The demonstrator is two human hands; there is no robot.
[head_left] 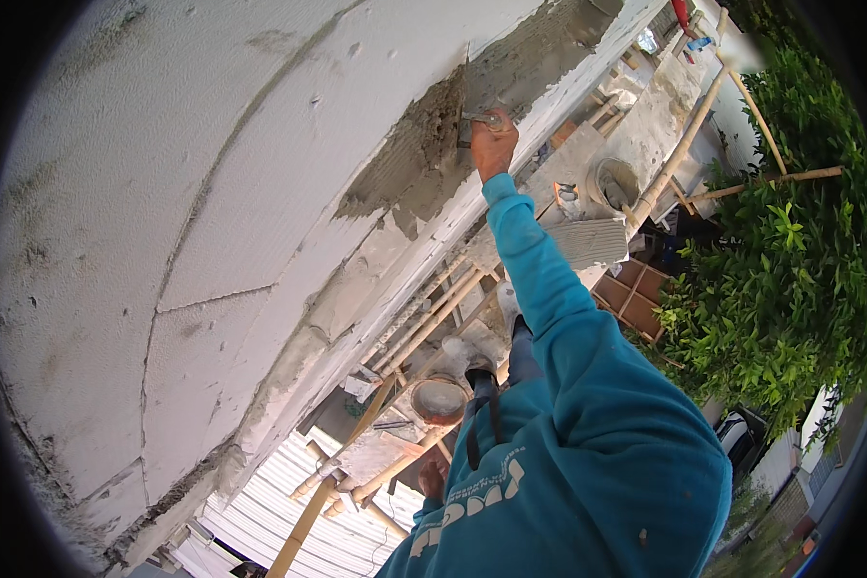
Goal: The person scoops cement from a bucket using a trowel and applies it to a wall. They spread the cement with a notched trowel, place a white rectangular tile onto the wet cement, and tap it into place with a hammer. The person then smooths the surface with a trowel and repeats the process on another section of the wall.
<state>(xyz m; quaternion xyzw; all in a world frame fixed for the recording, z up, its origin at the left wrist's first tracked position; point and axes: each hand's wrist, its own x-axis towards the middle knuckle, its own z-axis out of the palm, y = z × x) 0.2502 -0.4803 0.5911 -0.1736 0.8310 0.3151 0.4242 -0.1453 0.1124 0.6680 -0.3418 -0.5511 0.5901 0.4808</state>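
Observation:
My right hand (494, 144), at the end of a teal sleeve, is closed around the handle of a plastering trowel (480, 118). The trowel's thin blade is seen nearly edge-on against the wall (231, 173). Around it lies a dark, rough patch of wet mortar (395, 159), with a smoother grey band (539, 58) farther up. Low on the left of my body hangs my left hand (432, 478), partly hidden by the sweatshirt; its fingers do not show clearly.
Bamboo scaffolding (679, 154) runs along the wall, with planks below me. A mortar bucket (615, 183) and an orange-and-white tool (565, 193) rest near a pale grey block (592, 241). Another mortar-filled tub (439, 400) stands by my feet. Leafy branches (771, 279) are at right.

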